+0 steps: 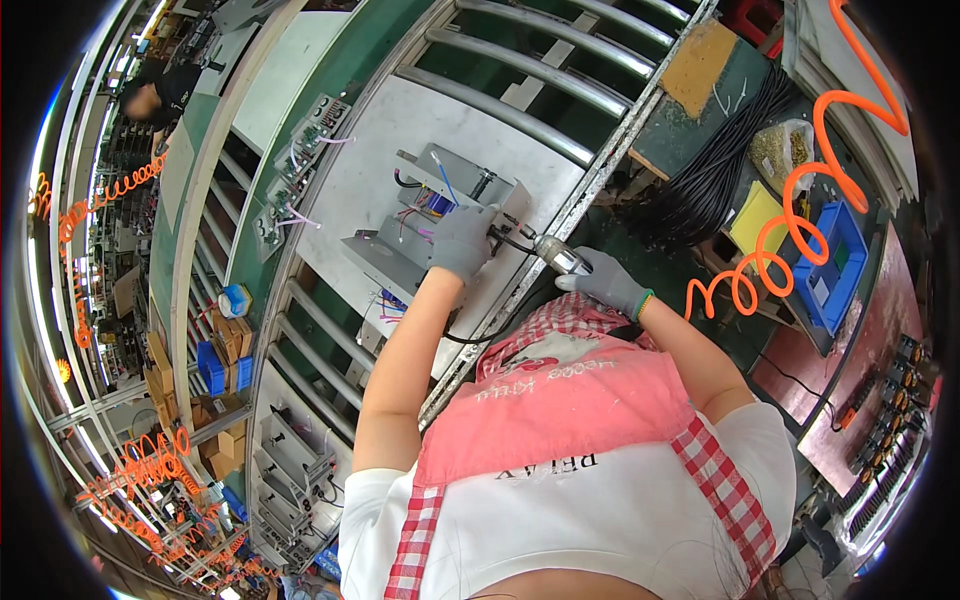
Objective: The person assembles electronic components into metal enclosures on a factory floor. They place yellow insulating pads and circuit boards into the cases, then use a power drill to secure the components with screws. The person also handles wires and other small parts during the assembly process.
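Note:
A grey sheet-metal housing (390, 250) lies open on a white board (340, 200), with coloured wires and a blue-purple part (436, 204) inside it. My left hand (462, 242), in a grey glove, is closed at the housing's near right panel; its fingertips are partly hidden. In my right hand (608, 282), also gloved, is a silver power screwdriver (560, 254), its tip pointing left at that panel beside my left fingers. A black cable (515, 243) comes out at the panel, and a black cord (480, 340) loops below the housing.
Metal rollers (530, 70) run beneath the board. Circuit boards (310, 130) sit on a ledge to the left. On the right are a bundle of black cables (715, 165), a bag of small parts (780, 150), a blue bin (835, 265) and a hanging orange coiled hose (800, 235). Another person (160, 95) is far left.

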A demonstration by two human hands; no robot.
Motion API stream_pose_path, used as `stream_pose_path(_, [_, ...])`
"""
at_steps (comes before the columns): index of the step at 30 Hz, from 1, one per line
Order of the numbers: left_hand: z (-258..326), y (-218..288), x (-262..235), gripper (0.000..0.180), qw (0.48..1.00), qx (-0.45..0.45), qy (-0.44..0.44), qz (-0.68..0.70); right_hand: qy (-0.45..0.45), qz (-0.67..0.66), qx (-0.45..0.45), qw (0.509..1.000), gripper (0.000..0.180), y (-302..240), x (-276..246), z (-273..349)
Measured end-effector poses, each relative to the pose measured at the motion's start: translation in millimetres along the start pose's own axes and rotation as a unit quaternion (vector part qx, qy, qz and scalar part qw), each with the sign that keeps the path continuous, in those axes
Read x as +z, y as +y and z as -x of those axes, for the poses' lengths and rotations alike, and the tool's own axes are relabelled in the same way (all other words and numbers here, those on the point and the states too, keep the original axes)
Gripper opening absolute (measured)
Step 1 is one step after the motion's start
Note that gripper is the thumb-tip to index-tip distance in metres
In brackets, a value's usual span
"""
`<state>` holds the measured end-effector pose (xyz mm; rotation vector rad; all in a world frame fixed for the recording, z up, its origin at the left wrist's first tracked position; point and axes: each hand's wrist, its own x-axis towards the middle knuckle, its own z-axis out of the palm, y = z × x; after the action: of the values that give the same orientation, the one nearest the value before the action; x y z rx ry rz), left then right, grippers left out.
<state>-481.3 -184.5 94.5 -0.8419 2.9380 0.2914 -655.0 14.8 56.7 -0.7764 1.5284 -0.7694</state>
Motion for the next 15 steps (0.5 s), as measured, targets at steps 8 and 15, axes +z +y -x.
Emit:
stream_pose_path(8, [-2.0, -2.9, 6.0, 0.044, 1.0, -0.013, -0.022, 0.014, -0.014, -0.015, -0.019, 1.0, 0.053, 3.5, -8.9, -11.5])
stream_pose_path(15, [3.7, 5.0, -8.2, 0.04, 0.997, -0.057, -0.057, 0.007, 0.033, 0.078, -0.104, 0.991, 0.051, 7.0, -5.3, -7.7])
